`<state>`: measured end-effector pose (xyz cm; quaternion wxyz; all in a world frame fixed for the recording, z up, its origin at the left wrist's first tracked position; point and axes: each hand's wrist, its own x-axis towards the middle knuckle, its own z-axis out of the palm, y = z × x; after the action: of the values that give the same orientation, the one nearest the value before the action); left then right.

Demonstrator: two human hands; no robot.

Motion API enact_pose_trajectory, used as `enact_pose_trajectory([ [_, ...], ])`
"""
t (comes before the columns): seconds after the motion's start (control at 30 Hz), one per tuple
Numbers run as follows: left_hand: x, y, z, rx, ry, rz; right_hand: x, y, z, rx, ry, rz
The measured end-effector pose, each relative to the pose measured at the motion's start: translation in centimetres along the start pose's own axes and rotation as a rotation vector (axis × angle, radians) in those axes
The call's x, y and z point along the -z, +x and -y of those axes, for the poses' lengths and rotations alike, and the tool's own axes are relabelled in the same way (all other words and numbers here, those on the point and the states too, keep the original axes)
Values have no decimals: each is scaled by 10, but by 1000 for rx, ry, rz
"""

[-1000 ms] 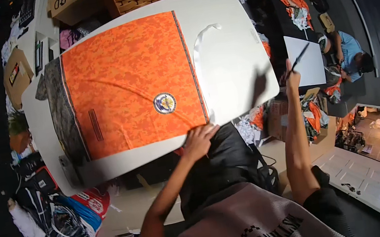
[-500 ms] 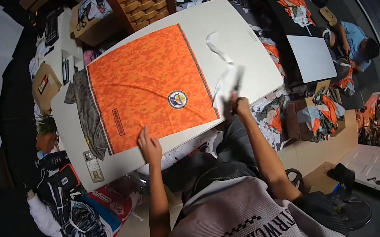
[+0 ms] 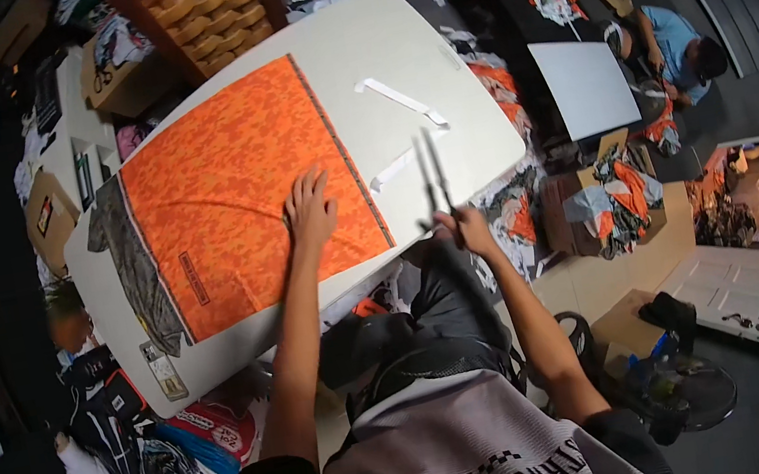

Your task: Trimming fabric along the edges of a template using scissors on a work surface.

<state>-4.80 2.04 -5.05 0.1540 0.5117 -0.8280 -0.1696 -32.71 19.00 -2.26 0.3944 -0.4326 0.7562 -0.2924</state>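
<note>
An orange camouflage-patterned cloth (image 3: 224, 163), perhaps a garment panel, lies spread on the white table. Its left side has a grey patterned piece (image 3: 134, 270), and a dark band runs down its right edge. My left hand (image 3: 311, 210) rests flat on the cloth near that band, fingers stretched out. Beyond the table's near edge, my right hand (image 3: 472, 231) grips scissors (image 3: 434, 171) by the handles. The blades point away from me and look parted, slightly blurred. A bent white strip (image 3: 402, 103) lies on the table, just past the blade tips.
A small card-like item (image 3: 161, 367) sits at the table's near left corner. A woven-back chair (image 3: 208, 13) stands beyond the far edge. To the right are a box of fabric scraps (image 3: 613, 206), a white board (image 3: 584, 86) and a seated person (image 3: 680, 52).
My left hand has slid right and farther onto the cloth, over where the round emblem showed. The scissors are away from the strip, which has shifted. The whole view has moved somewhat.
</note>
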Motion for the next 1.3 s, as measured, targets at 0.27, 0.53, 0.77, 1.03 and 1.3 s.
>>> enact_pose_trajectory([
  [0.27,-18,77,2,-124,69,337,34,48,-38,-351,547,-324],
  [0.53,-124,178,-140,-224,24,290,166,-71,-131,-520,791,-721],
  [0.77,-137,233,-223,-227,-613,287,111,-61,-52,-618,722,-596],
  [1.03,1,120,0,12,-526,-303,46,-25,31,-328,418,-32],
  [1.3,83,-175,268,411,298,-316,-70,-80,64,-216,283,60],
])
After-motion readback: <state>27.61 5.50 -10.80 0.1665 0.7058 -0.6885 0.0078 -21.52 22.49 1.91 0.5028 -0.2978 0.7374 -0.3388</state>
